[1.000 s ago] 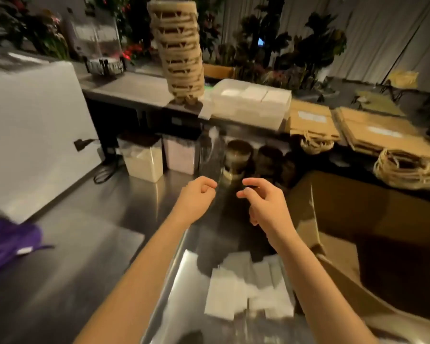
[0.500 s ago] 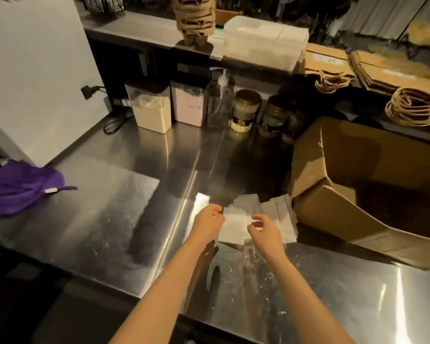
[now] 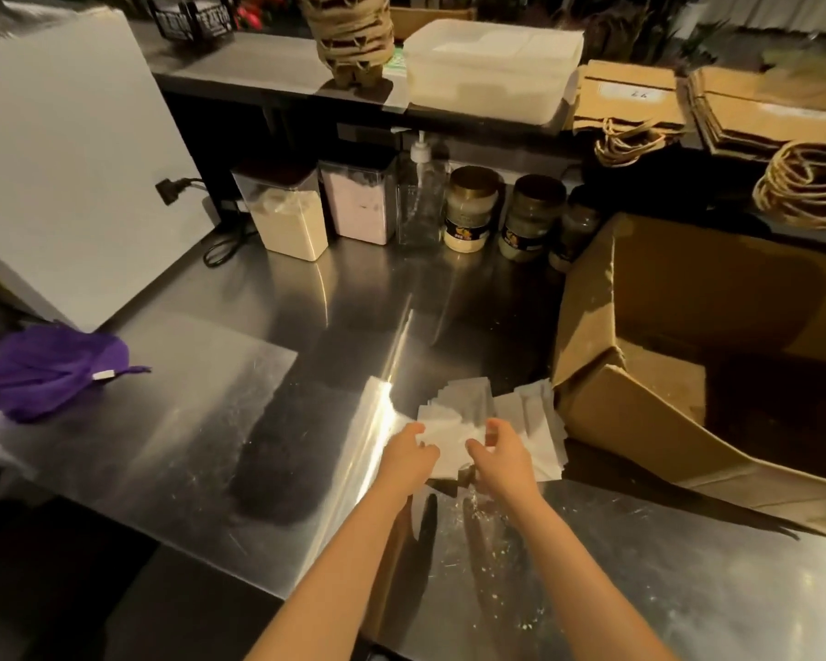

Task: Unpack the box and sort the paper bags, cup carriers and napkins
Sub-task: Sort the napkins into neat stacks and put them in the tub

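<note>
Both hands meet over a loose, fanned pile of white napkins (image 3: 468, 422) on a steel counter (image 3: 201, 422). The left hand (image 3: 408, 453) pinches the pile's near-left edge with curled fingers; the right hand (image 3: 501, 458), fingers bent, grips the sheets just beside it (how firmly cannot be told). An open cardboard box (image 3: 640, 374) sits right of the right hand. Paper bags (image 3: 630, 95) and stacked cup carriers (image 3: 349, 35) rest on the shelf beyond.

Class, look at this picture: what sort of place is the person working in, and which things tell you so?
Probably a café or takeaway counter. A stainless steel worktop holds ingredient containers and a pump bottle; the shelf above carries stacked cup carriers and handled paper bags.
</note>
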Available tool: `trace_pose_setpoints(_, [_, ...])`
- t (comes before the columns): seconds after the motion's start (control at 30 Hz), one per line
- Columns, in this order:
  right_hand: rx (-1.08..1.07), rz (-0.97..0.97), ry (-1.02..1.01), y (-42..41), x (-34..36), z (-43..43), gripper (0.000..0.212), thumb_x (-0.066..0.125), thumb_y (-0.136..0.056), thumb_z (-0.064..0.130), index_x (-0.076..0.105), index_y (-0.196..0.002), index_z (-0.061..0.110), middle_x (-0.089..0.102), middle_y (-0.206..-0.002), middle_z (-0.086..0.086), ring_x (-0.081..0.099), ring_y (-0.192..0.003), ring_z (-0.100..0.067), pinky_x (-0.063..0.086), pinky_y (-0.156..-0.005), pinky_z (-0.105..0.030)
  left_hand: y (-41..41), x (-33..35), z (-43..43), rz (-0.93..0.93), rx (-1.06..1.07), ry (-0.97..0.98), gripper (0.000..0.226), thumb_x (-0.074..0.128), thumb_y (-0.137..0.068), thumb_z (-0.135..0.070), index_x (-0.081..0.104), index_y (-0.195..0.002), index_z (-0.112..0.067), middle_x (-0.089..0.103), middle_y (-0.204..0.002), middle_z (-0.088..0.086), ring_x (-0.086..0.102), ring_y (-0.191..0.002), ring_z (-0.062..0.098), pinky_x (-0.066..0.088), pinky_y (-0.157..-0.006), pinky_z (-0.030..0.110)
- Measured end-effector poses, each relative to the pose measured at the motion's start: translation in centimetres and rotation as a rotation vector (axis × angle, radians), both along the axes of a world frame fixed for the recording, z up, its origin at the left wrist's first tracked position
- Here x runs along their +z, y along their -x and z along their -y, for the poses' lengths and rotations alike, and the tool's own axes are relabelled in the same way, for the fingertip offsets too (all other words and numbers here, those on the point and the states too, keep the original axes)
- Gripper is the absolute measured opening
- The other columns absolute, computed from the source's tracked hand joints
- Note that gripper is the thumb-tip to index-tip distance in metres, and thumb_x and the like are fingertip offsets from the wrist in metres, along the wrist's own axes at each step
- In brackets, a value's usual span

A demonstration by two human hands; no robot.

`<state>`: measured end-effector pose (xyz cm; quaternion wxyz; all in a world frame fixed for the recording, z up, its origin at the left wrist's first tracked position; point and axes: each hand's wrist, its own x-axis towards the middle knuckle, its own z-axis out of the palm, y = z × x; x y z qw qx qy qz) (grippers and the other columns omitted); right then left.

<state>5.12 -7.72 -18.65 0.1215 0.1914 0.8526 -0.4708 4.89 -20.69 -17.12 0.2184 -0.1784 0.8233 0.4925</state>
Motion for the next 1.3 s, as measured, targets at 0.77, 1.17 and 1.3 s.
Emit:
trace_pose_setpoints(0.77, [-0.157, 0.150, 0.474, -0.6, 0.5, 3.1, 0.014, 0.057, -0.094, 0.024, 0.061, -0.100, 0.012, 0.068, -0.094, -0.013, 0.062, -0.064, -0.015, 0.053, -0.061, -0.021, 1.4, -2.0, 3.2, 0.219, 0.117, -0.574, 0.039, 0.067, -0.090, -0.032, 0.056, -0.122, -0.012, 0.066, -0.116, 0.011, 0.066, -0.105, 0.029, 0.056, -0.090, 0.038])
trace_pose_setpoints(1.17, [-0.177, 0.163, 0.288, 0.7, 1.2, 5.2, 0.025, 0.061, -0.089, 0.037, 0.051, -0.109, 0.025, 0.057, -0.100, 0.004, 0.056, -0.092, -0.013, 0.054, -0.067, -0.023, 3.6, -3.0, 5.5, 0.170, 0.108, -0.562, 0.053, 0.070, -0.083, -0.034, 0.053, -0.131, -0.020, 0.062, -0.120, 0.012, 0.061, -0.109, 0.033, 0.054, -0.091, 0.052])
trace_pose_setpoints(1.3, [-0.191, 0.092, 0.247, 1.1, 1.3, 5.1, 0.031, 0.058, -0.092, 0.042, 0.048, -0.116, 0.025, 0.058, -0.108, 0.003, 0.059, -0.092, -0.011, 0.051, -0.066, -0.020, 3.2, -2.0, 5.4, 0.180, -0.037, -0.585, 0.046, 0.069, -0.087, -0.034, 0.052, -0.128, -0.022, 0.061, -0.121, 0.009, 0.059, -0.111, 0.029, 0.052, -0.096, 0.049])
